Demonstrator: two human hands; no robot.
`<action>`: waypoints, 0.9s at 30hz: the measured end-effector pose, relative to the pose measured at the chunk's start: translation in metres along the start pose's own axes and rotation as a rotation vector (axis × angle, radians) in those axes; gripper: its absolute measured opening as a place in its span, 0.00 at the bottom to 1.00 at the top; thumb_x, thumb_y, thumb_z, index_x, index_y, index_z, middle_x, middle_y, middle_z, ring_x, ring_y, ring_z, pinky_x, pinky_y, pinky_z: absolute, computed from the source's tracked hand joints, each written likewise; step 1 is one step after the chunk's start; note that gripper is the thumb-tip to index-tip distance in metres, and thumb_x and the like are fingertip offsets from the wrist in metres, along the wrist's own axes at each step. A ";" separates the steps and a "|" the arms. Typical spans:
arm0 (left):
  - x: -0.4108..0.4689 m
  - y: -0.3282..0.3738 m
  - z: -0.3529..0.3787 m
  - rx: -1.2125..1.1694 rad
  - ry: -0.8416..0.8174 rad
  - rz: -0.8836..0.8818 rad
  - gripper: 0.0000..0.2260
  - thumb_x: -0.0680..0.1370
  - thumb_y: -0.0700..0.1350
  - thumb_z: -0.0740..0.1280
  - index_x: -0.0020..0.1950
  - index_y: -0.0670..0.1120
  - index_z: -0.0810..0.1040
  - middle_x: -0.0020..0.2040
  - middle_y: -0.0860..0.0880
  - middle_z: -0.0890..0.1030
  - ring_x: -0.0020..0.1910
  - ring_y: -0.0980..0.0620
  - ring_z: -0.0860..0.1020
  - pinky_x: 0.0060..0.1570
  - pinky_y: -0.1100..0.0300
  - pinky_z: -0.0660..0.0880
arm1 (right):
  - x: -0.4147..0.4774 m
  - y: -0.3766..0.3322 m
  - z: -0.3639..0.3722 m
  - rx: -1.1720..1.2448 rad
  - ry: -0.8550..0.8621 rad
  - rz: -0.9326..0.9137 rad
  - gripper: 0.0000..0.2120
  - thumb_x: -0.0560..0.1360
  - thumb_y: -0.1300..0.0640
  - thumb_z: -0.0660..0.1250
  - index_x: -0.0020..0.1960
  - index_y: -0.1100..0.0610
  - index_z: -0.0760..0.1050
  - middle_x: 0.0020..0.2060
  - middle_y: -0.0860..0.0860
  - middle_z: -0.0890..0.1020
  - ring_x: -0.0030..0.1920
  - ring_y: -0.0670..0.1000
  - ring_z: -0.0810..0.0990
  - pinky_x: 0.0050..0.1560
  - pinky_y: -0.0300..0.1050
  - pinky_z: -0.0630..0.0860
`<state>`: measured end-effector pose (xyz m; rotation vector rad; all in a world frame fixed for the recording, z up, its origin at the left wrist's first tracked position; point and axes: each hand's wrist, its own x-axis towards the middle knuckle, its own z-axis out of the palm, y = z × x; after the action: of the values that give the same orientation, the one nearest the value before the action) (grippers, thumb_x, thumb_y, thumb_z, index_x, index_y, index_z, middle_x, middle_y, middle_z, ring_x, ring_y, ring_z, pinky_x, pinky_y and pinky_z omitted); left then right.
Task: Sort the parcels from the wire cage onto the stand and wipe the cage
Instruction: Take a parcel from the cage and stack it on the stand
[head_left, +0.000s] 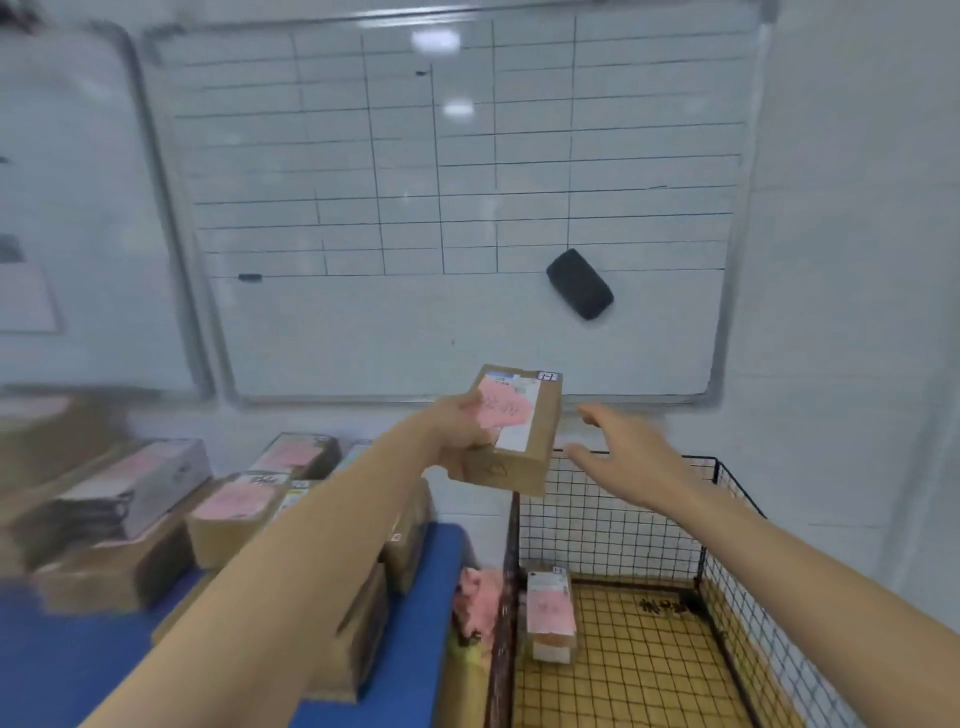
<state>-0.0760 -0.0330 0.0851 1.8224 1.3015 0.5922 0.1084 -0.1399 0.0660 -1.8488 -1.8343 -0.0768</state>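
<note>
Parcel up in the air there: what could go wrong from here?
The left hand holds the parcel alone by one edge, the right hand open beside it, so it might slip into the cage. The stand looks crowded with boxes; another could topple a stack.

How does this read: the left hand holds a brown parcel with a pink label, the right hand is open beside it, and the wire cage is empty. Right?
Not quite. The wire cage is not empty: the head view shows one remaining parcel with a pink label on its floor by the left wall. The rest holds: the left hand holds the brown parcel, and the right hand is open beside it.
</note>
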 end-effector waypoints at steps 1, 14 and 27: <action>-0.004 -0.007 -0.013 0.027 0.010 0.001 0.33 0.77 0.39 0.68 0.77 0.52 0.57 0.69 0.43 0.69 0.55 0.40 0.78 0.48 0.44 0.79 | 0.002 -0.014 0.005 0.009 0.004 -0.002 0.26 0.79 0.48 0.63 0.74 0.54 0.63 0.70 0.50 0.71 0.69 0.50 0.69 0.65 0.42 0.65; -0.033 -0.102 -0.185 0.080 0.123 -0.137 0.32 0.77 0.41 0.68 0.77 0.51 0.57 0.70 0.43 0.68 0.55 0.36 0.79 0.52 0.43 0.78 | 0.073 -0.178 0.089 0.148 0.001 -0.118 0.27 0.79 0.46 0.63 0.73 0.56 0.65 0.69 0.51 0.73 0.68 0.50 0.71 0.64 0.43 0.67; -0.037 -0.209 -0.324 -0.004 0.203 -0.319 0.31 0.78 0.40 0.66 0.78 0.51 0.56 0.74 0.44 0.63 0.57 0.38 0.78 0.44 0.44 0.80 | 0.146 -0.302 0.195 0.165 -0.196 -0.338 0.26 0.79 0.47 0.61 0.74 0.55 0.63 0.70 0.51 0.71 0.69 0.49 0.69 0.66 0.44 0.67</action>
<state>-0.4477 0.0730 0.1007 1.5366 1.6843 0.6128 -0.2280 0.0528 0.0544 -1.4638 -2.2023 0.1365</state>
